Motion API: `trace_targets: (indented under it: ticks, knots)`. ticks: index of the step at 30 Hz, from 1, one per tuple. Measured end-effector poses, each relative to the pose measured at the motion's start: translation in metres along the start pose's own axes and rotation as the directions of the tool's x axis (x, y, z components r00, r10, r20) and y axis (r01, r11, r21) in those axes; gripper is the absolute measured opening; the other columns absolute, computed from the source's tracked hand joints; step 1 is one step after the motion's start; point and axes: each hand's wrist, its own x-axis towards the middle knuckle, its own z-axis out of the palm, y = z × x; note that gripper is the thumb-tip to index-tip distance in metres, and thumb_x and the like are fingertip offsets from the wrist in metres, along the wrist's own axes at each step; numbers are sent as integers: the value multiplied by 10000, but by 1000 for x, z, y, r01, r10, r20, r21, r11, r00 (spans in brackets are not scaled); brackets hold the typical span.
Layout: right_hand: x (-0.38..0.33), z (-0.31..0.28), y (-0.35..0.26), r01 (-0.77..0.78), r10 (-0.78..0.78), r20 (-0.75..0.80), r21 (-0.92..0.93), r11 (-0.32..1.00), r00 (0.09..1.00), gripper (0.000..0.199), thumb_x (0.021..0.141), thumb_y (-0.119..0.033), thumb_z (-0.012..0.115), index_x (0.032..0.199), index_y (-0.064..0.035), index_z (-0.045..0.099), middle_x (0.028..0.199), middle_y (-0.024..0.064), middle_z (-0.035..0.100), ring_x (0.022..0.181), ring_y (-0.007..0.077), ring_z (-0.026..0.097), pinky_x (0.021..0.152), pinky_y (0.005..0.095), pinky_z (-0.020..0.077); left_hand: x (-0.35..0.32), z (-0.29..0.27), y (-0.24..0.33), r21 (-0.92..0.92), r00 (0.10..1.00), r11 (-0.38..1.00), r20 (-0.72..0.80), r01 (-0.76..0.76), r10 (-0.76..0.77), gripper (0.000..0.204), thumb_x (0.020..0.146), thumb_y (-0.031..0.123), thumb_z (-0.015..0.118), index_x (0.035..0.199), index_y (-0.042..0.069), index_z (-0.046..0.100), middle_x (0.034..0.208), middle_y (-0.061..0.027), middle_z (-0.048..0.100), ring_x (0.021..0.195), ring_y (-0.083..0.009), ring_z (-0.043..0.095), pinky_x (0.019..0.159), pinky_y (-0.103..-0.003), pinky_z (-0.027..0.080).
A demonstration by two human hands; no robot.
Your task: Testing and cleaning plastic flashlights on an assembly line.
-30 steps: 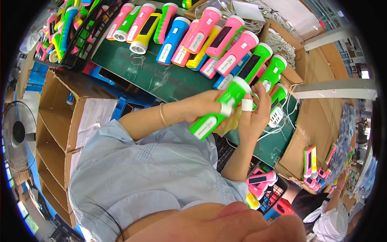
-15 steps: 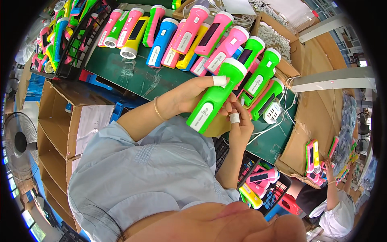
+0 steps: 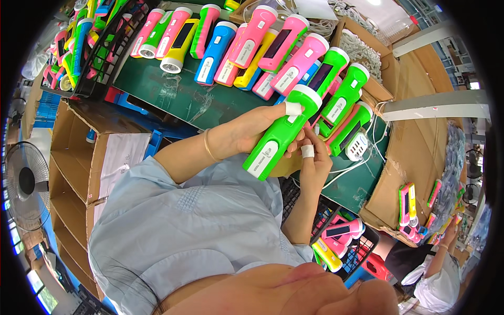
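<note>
Green-topped workbench (image 3: 173, 94) is carrying a row of plastic flashlights lying side by side along its far edge, heads pointing up-right; cardboard boxes (image 3: 68, 157) are sitting open off its left edge, black wire basket (image 3: 100, 58) at the far-left corner is holding more flashlights, another basket (image 3: 341, 241) below the near edge is holding pink and yellow ones. Electric fan (image 3: 23, 184) is standing at far left. Person in white (image 3: 436, 273) is working at bottom right, apart from this station. Green flashlight (image 3: 281, 134) is being held in the air above the near edge of the bench, tilted, white head up-right. Left hand (image 3: 252, 131) is wrapping around its body, taped thumb pressing near the head. Right hand (image 3: 315, 165) is coming in from below, taped finger touching the underside; whether it's gripping or just pressing, can't tell. White charger block (image 3: 358, 147) with cables is lying just right of the hands. Progress, judging only from layout: most units are already laid out, one is in hand getting handled. Count on the bench row: roughly 5 pink, 4 green, 2 yellow, 2 blue, overlaps hiding some; 1 green in hand; basket counts not readable.
</note>
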Motion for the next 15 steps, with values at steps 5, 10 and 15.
trace_targets:
  ticks: [5, 10, 15]
  knots:
    - [9, -5, 11, -9, 9, -37, 3, 1000, 999, 222, 890, -135, 533, 1054, -15, 621, 771, 9, 571, 676, 61, 505, 593, 185, 406, 1, -3, -2, 256, 978, 951, -68, -175, 198, 258, 882, 250, 472, 1001, 25, 515, 809, -95, 578, 629, -184, 582, 598, -335, 493]
    - [12, -12, -14, -33, 55, -105, 197, 980, 993, 287, 920, -172, 479, 1178, -47, 498, 621, -46, 441, 489, 7, 344, 423, 149, 233, 0, 19, 66, 930, 869, 298, 42, -215, 493, 360, 850, 232, 565, 1077, -39, 497, 935, -95, 577, 785, -114, 553, 635, -281, 458]
    - [25, -19, -9, -54, 74, -60, 286, 957, 995, 248, 899, -130, 519, 1112, -6, 533, 699, 16, 522, 537, 46, 413, 453, 165, 289, 19, 34, 102, 980, 492, -198, 177, -10, 852, 758, 727, 273, 693, 1164, -145, 237, 1041, -334, 468, 968, -448, 505, 837, -418, 435]
